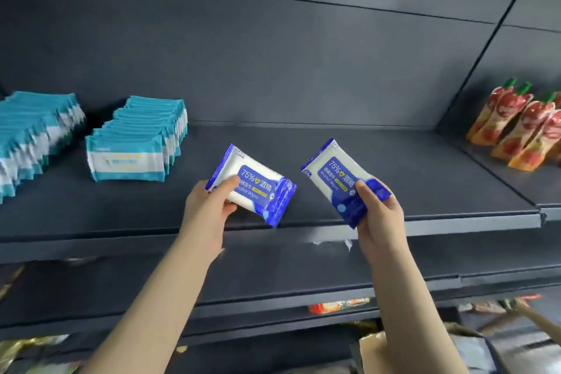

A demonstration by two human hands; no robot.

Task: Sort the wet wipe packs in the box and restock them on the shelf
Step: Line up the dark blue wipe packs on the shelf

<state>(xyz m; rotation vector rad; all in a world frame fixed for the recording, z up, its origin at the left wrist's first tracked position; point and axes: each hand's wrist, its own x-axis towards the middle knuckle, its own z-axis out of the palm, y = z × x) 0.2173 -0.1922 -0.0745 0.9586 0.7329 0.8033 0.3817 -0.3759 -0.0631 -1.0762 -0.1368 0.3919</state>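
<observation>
Hands gripping blue packs, "75% Alcohol Wipes"

The leftmost row of teal packs is cut off by the left edge; the cardboard box is cropped by the bottom edge; lower-shelf goods are blurred beyond recognition.

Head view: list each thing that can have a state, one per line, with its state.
left hand: grips the left blue pack, tilted, at the shelf front.
right hand: grips the right blue pack, tilted, held up.
teal packs: standing in two rows on the shelf.
red pouches: standing, on the next shelf section.
</observation>
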